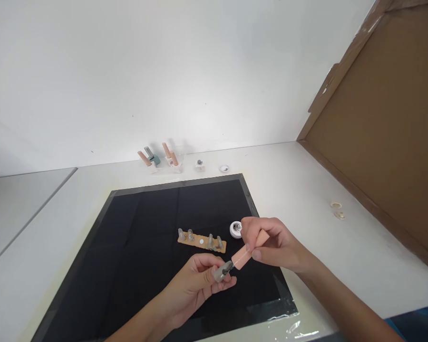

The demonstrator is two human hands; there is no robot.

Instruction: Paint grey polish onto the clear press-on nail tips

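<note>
My left hand (196, 282) pinches a grey false nail tip (221, 272) between thumb and fingers, over the black mat (139, 247). From the right, my right hand (274, 240) grips the long pink cap of a nail polish brush (243, 257), tilted down to the left. Its dark bristles are at the nail tip and seem to touch it. Just beyond my hands lies a tan strip (195, 240) bearing several more greyish nail tips upright and a white dot. A small round white container (236, 230) sits beside my right fingers, with small things in it I cannot make out.
At the back, several nail polish bottles (175, 166) with pink or grey caps stand in a clear holder. Right of them are a small white square bottle (199, 166) and a round white lid (224, 168). A cardboard panel (385, 128) borders the right, near two small round pieces (336, 205).
</note>
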